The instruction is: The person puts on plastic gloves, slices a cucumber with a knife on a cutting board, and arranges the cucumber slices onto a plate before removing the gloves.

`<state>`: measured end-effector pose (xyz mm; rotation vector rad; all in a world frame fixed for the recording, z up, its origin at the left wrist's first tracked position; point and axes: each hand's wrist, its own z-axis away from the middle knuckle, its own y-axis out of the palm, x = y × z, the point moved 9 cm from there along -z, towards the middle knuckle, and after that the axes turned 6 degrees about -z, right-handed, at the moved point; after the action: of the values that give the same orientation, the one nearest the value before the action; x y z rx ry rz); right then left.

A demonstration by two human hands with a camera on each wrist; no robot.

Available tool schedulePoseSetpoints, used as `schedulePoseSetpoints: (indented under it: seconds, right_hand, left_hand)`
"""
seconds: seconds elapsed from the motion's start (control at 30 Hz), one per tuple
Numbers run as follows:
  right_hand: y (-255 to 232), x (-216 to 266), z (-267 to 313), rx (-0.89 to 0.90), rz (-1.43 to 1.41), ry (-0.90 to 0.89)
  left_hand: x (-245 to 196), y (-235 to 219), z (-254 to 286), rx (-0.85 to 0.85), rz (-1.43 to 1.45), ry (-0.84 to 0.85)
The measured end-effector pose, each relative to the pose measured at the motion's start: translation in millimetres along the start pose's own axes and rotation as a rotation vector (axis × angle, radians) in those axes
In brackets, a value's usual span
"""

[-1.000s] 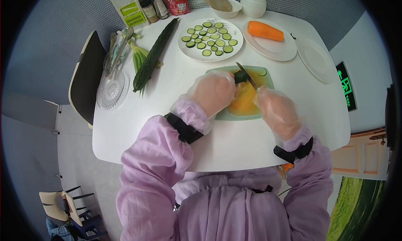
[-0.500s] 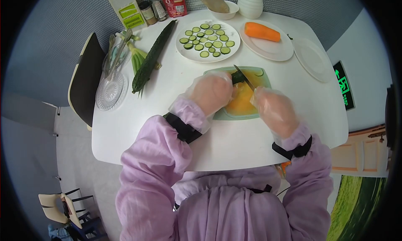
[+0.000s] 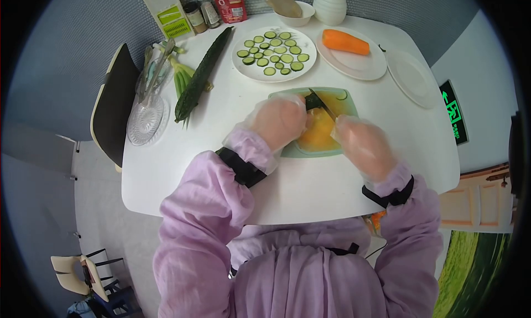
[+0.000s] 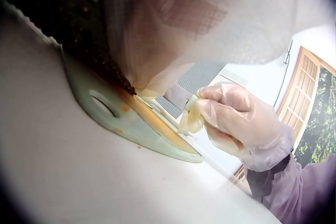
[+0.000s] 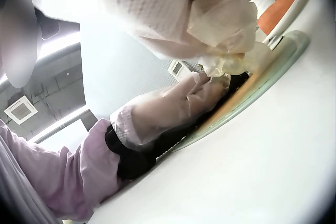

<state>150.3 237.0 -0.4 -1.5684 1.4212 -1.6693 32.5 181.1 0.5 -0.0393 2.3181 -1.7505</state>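
Note:
Both hands wear clear plastic gloves. My left hand [image 3: 281,119] grips a dark green cucumber [image 3: 313,100] against the board; most of it is hidden under the palm, and its bumpy skin [image 4: 79,29] fills the upper left of the left wrist view. In my right hand [image 3: 365,146] is a knife [image 3: 324,104], its blade slanting across the cucumber's cut end. The knife's pale green handle [image 4: 191,102] shows between the fingers in the left wrist view. Beneath both hands lies a green-rimmed cutting board [image 3: 318,154] with an orange-yellow surface and a thin cucumber piece [image 3: 342,95] near its far right corner.
Beyond the board stands a white plate [image 3: 255,74] of cucumber slices. Right of it, a peeled carrot [image 3: 345,42] lies on another plate, beside a bare plate [image 3: 412,80]. A whole cucumber [image 3: 204,74], scallions [image 3: 181,77] and glass dishes [image 3: 145,124] are at left.
The knife blade has shifted slightly left and toward me over the cucumber's end. The left hand keeps its hold, and the view has tilted a little.

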Motion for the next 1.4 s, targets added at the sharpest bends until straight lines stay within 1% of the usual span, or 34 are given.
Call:
schedulePoseSetpoints:
  seconds: [0.07,0.13,0.23,0.3,0.33,0.4,0.43,0.5,0.53,0.6,0.67,0.73,0.77,0.83,0.93,1.03,1.13,1.2,1.23,1.27,1.33,1.4]
  right_hand:
    - [1.3,-0.6,-2.3,-0.024,0.008,-0.004]
    - [-0.2,0.1,-2.6,-0.046,0.017,-0.019]
    - [1.3,1.5,0.8,-0.02,0.009,-0.047]
    - [-4.7,3.6,4.5,-0.056,-0.121,-0.069]
    - [-4.1,2.8,4.0,-0.056,-0.121,-0.063]
    - [-0.3,2.6,-0.8,-0.034,-0.013,-0.065]
    - [0.2,1.2,-2.0,-0.036,-0.012,-0.064]
    - [6.9,-3.3,-4.2,0.017,0.067,-0.029]
    - [6.6,-3.6,-3.1,0.018,0.067,-0.031]
    - [3.5,-5.4,0.9,-0.001,-0.047,-0.031]
    - [5.5,-3.2,-0.6,0.011,0.001,-0.043]
    - [6.8,-4.5,-1.5,0.016,0.049,-0.05]
    - [9.6,-6.8,-2.6,0.015,0.061,-0.051]
    - [12.5,-8.2,-3.1,0.014,0.072,-0.052]
    - [13.6,-11.8,-3.1,0.015,0.076,-0.024]
    - [15.8,-13.7,-0.6,0.028,0.048,-0.036]
    - [13.1,-15.3,0.2,0.031,0.07,-0.023]
    - [17.6,-20.7,-1.7,0.084,0.101,0.054]
    - [17.3,-21.7,-1.8,0.082,0.1,0.051]
    - [17.7,-24.8,-0.4,0.093,0.06,0.045]
    - [17.5,-29.7,4.0,0.107,0.022,0.042]
    - [10.9,-30.7,7.5,0.054,-0.076,0.054]
  left_hand:
    - [0.0,1.8,-0.5,0.024,0.01,0.003]
    - [1.5,-2.1,1.0,-0.007,0.069,-0.001]
    - [0.4,-2.3,1.0,-0.046,-0.011,0.024]
    - [3.1,-0.3,1.0,-0.018,0.048,-0.001]
    - [3.6,1.9,0.5,0.012,0.106,-0.018]
    - [1.6,0.7,0.1,0.017,0.095,-0.016]
    - [2.1,0.0,0.2,0.018,0.08,-0.022]
    - [0.7,-1.7,0.6,0.003,0.054,0.002]
    - [-0.7,-3.1,0.9,-0.014,0.029,0.025]
    - [1.1,-2.6,1.3,-0.005,0.05,0.011]
    - [0.2,-1.5,1.8,0.008,0.071,0.007]
    - [5.2,0.5,2.6,0.036,0.21,-0.067]
    - [4.3,0.8,1.8,0.037,0.21,-0.064]
    - [1.3,-0.2,0.9,0.025,0.075,-0.035]
    - [2.4,-3.3,1.7,0.055,0.154,-0.05]
    - [2.2,-2.6,2.2,0.032,0.112,-0.023]
    - [1.4,-1.6,1.6,0.049,0.11,-0.028]
    - [0.9,-0.5,1.2,0.056,0.11,-0.037]
    - [2.0,-1.4,1.6,0.06,0.11,-0.052]
    - [2.1,-3.7,2.2,0.058,0.108,-0.054]
    - [0.1,-7.4,3.2,0.126,0.153,-0.108]
    - [-1.7,-10.0,4.0,0.103,0.169,-0.1]
